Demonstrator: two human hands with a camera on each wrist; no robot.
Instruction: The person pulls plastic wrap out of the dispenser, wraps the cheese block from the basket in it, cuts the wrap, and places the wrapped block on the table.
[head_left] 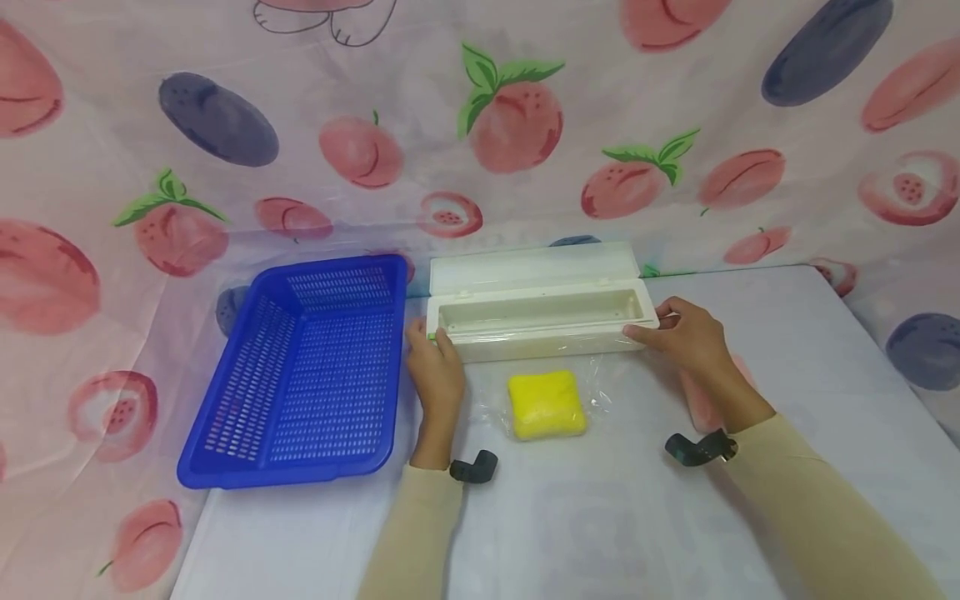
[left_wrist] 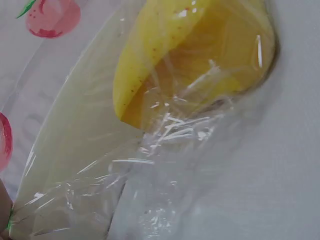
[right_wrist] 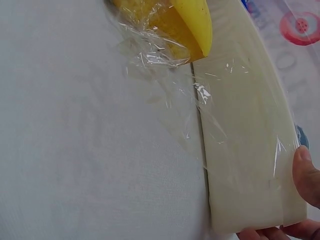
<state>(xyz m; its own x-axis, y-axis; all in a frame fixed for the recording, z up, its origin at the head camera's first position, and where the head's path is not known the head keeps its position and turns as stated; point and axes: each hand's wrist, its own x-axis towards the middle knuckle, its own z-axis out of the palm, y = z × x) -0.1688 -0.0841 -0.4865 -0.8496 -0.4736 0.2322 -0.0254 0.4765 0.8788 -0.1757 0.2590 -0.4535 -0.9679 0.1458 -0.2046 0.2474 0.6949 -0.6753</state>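
A long white cling film dispenser (head_left: 540, 345) stands at the back of the table with its clear lid (head_left: 532, 267) raised. My left hand (head_left: 437, 373) grips its left end, where a small green piece shows by the fingers. At the other end, my right hand (head_left: 693, 337) holds the box with the thumb (right_wrist: 306, 172) on the front face and fingers beneath the corner. Clear film (left_wrist: 165, 195) stretches down from the front of the box. In front of it lies a squarish yellow thing (head_left: 546, 406) wrapped in film, its kind unclear; both wrist views show a curved yellow surface with dark specks.
To the left, a blue perforated plastic basket (head_left: 397, 358) stands close beside my left hand. A pink object (head_left: 701, 402) lies partly hidden under my right wrist. A fruit-printed cloth (head_left: 450, 125) hangs behind the white-covered table (head_left: 600, 517).
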